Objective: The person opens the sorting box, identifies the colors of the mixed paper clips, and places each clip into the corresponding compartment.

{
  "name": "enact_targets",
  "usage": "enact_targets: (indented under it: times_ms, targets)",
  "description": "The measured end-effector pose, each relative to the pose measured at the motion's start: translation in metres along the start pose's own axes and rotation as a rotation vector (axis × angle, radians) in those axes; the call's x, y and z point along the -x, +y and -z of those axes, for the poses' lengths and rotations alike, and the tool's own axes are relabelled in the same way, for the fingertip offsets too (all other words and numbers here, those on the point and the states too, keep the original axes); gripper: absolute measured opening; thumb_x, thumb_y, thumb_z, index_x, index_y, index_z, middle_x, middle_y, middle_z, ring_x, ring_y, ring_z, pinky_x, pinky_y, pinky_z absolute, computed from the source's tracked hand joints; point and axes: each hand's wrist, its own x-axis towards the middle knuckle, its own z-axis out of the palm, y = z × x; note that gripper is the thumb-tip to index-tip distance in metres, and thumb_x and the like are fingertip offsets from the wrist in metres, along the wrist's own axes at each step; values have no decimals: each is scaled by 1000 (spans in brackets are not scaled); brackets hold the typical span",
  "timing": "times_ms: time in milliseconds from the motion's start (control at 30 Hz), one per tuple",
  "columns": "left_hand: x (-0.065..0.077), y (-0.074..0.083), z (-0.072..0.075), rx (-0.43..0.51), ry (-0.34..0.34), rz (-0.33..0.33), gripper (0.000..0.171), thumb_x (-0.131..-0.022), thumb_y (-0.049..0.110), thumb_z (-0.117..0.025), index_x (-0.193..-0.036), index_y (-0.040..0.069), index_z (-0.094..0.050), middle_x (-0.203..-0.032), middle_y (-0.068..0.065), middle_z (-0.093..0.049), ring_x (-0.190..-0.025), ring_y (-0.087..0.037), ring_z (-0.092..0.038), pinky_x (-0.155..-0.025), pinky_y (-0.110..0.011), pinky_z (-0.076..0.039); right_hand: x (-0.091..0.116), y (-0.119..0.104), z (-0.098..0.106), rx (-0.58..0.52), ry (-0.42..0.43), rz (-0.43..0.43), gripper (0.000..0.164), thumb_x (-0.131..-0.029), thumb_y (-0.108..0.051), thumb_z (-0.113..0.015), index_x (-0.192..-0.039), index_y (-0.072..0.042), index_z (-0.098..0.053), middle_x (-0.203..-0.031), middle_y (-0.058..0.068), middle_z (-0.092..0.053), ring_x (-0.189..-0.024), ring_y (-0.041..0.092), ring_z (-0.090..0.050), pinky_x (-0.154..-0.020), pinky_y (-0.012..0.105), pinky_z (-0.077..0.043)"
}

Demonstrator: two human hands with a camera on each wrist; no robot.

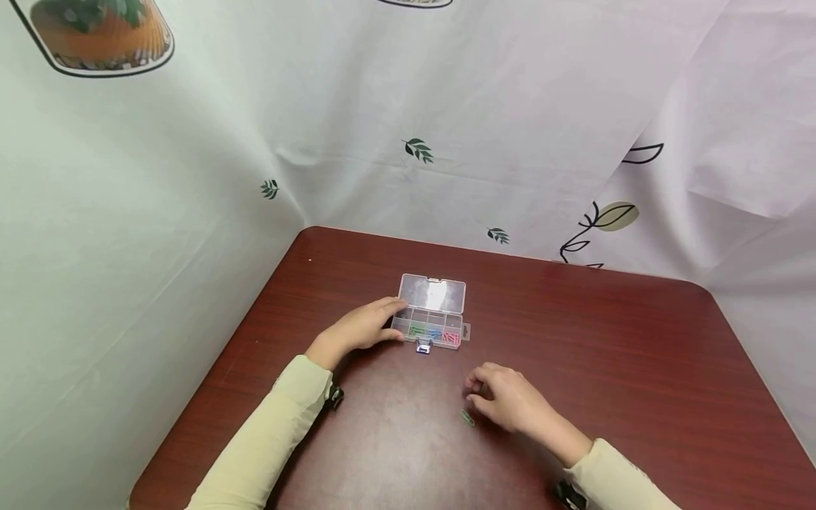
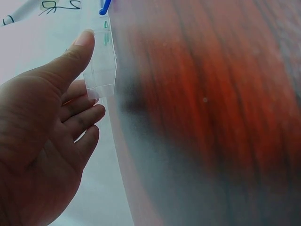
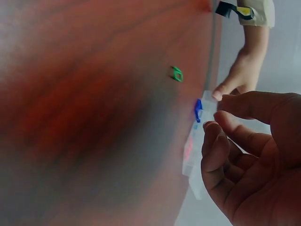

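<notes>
A clear plastic compartment box (image 1: 428, 322) stands on the table with its lid (image 1: 432, 293) raised at the back. In its front compartments lie green (image 1: 417, 331), blue (image 1: 434, 334) and pink paper clips (image 1: 450, 338). My left hand (image 1: 365, 325) holds the box's left end, thumb at the front wall and fingers toward the back. Over the table, my right hand (image 1: 506, 398) has loosely bent fingers with nothing seen between them. A loose green paper clip (image 1: 468, 418) lies just left of its thumb; the right wrist view shows this clip (image 3: 177, 74) apart from the fingers.
A blue latch (image 1: 423, 346) sticks out from the box's front, and a hanging tab (image 1: 466, 331) from its right end. The dark red wooden table (image 1: 605, 340) meets white printed cloth (image 1: 382, 191) at the back and left.
</notes>
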Motion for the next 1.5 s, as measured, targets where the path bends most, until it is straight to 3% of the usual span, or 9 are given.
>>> enact_targets:
  times_ms: [500,1033,1300,1500]
  targets:
    - [0,1,0,4,3,4,71,-95,38,-71,-152,3,-45,-154,-15,-46,-141,-27,-46,-116,-42,-40,20,2,-11,-14,-35,2,14,-85,-18,-81,-89,-20,-67,-79,-13,-55,-71,-1,-51,-61,24,-44]
    - [0,2,1,12,-3,15,72,-95,39,-71,-152,4,-44,-155,-15,-44,-142,-28,-44,-117,-42,-39,23,-2,-17,0,-94,-44,20,-80,-22,-84,-83,-22,-64,-77,-14,-52,-69,-2,-47,-63,26,-42]
    - [0,1,0,10,-5,15,72,-95,39,-71,-152,4,-44,-155,-14,-45,-142,-27,-45,-116,-42,-39,20,-5,-23,14,-96,-45,23,-84,-16,-79,-76,-22,-59,-75,-14,-49,-66,-1,-43,-59,22,-38]
    - [0,2,0,11,-12,19,72,-95,39,-70,-153,4,-43,-155,-14,-44,-142,-27,-45,-117,-42,-39,18,-6,-24,-4,-94,-22,23,-81,-9,-74,-73,-22,-57,-73,-14,-48,-63,-1,-42,-56,21,-39]
